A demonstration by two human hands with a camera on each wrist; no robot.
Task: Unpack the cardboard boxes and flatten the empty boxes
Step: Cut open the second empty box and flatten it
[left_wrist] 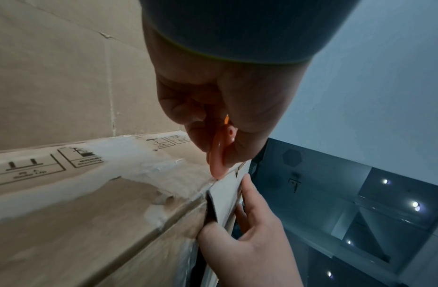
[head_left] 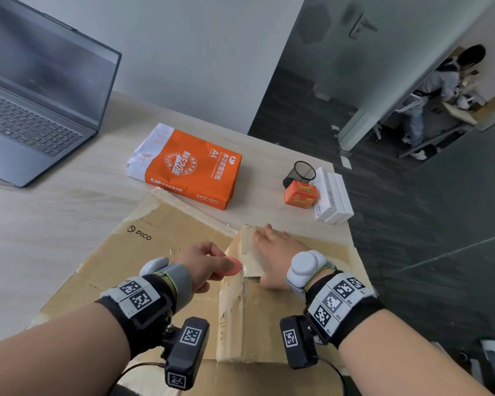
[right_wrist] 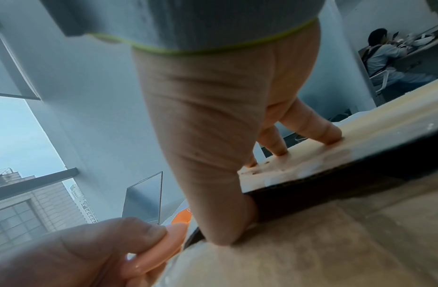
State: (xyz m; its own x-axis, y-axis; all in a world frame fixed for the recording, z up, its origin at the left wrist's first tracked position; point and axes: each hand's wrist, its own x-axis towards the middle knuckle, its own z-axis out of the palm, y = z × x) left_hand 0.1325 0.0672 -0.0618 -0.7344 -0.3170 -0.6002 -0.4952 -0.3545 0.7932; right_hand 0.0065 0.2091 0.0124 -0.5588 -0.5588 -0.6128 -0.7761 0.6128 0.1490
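A big brown cardboard box [head_left: 143, 258] printed PICO lies low across the table's near side. My left hand [head_left: 209, 264] pinches a small orange cutter [head_left: 230, 267] between thumb and fingers, its tip at the taped seam beside a raised flap [head_left: 247, 261]. The left wrist view shows the cutter [left_wrist: 219, 155] touching the flap's corner [left_wrist: 225, 192]. My right hand [head_left: 272, 250] lies on that flap with straight, spread fingers. In the right wrist view its fingers [right_wrist: 311, 132] press the flap's top [right_wrist: 360, 136] while the thumb pushes on the cardboard below its edge.
An open laptop [head_left: 40, 95] stands far left. An orange A4 paper ream [head_left: 189, 167] lies just beyond the box. A black mesh cup [head_left: 300, 174], a small orange box [head_left: 300, 194] and white boxes [head_left: 333, 195] sit by the table's right edge. A person [head_left: 440, 90] works beyond the doorway.
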